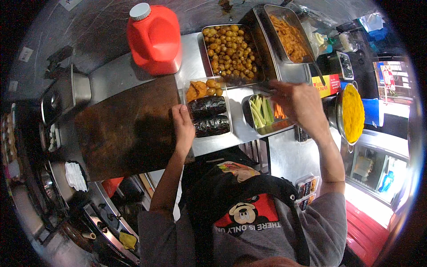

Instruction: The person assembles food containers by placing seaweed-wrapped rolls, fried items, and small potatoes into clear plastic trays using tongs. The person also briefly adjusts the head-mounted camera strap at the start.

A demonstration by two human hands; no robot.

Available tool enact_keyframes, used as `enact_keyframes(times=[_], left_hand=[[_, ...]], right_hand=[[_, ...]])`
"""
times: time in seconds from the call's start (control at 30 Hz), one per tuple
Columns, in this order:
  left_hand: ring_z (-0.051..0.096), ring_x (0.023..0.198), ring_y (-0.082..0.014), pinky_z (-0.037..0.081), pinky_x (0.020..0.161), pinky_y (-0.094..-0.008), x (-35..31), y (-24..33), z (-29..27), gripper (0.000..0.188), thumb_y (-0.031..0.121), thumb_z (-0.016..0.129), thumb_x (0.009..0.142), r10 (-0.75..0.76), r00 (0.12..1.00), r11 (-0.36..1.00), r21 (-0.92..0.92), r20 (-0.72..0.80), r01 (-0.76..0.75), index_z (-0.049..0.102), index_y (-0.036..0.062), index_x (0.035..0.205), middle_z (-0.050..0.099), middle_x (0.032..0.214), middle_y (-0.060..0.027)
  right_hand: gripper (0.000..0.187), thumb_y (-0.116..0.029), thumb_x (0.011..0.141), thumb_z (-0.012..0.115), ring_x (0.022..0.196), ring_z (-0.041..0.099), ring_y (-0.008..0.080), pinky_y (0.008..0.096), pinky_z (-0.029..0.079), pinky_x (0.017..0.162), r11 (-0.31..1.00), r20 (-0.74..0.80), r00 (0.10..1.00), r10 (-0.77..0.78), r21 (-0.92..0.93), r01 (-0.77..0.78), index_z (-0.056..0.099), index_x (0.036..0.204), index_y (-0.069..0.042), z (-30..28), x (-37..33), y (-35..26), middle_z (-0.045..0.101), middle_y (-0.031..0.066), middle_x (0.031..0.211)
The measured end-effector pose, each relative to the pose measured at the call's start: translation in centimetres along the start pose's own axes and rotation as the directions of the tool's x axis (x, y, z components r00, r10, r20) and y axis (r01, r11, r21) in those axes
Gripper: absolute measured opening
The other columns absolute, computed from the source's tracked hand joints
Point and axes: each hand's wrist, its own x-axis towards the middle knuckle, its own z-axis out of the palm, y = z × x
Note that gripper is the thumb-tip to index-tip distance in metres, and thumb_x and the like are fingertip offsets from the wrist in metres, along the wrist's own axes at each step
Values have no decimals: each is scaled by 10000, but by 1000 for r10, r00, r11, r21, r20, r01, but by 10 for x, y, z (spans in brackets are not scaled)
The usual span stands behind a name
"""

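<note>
A clear plastic food container (230,116) holds two seaweed-wrapped rolls (208,115), several small braised potatoes (214,86) and orange-brown slices (196,91). My left hand (184,127) grips its left edge, fingers together. My right hand (299,103) is closed round a dark, slender utensil (262,86), blurred by motion, which points left toward the container's far right corner. Below that hand stands a metal tray with cucumber sticks (261,110) and carrot sticks (279,111), partly covered by the hand.
A large worn board (129,124) lies at the left. Behind stand a red jug (155,40), a tray of small potatoes (232,51) and a tray of orange slices (290,38). A bowl of yellow shreds (352,113) is at the right, beside a yellow-red box (326,85).
</note>
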Motion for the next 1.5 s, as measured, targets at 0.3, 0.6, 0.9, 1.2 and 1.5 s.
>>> enact_keyframes(times=[0.3,0.6,0.9,1.2,1.5], left_hand=[[491,838,-196,415,803,-358,0,-6,-6,264,264,366,1027,-87,996,996,23,12,86,463,19,1030,502,901,-104],[480,816,-191,413,791,-345,-2,7,-9,268,266,377,1028,-128,992,991,-22,19,128,462,11,1028,496,879,-97],[458,747,-160,411,719,-324,6,4,-7,263,262,382,1029,5,1000,1000,1,27,-5,475,18,997,472,819,-62],[392,731,-102,380,678,-280,10,20,5,242,255,391,1031,-56,976,987,-135,211,86,476,34,980,428,800,-4],[356,703,-66,344,631,-240,1,56,25,218,229,388,1038,35,933,991,-136,359,15,474,42,966,399,785,25]], right_hand=[[88,-103,734,628,624,687,296,388,545,547,908,-31,989,146,-392,-146,702,713,-60,20,53,32,667,159,668],[131,-119,758,606,658,695,318,414,554,559,921,-13,990,138,-366,-133,708,727,-44,40,74,38,675,184,705],[177,-188,797,634,668,662,335,425,528,612,993,7,996,85,-77,-84,711,929,-98,-26,15,4,653,177,708],[325,-180,770,699,706,634,358,412,497,647,973,-23,984,179,152,-173,685,1082,-87,-20,-37,-19,666,176,812],[296,-188,783,661,685,640,357,450,511,633,884,-55,910,411,269,-383,687,1075,-142,-18,-103,-9,654,179,757]])
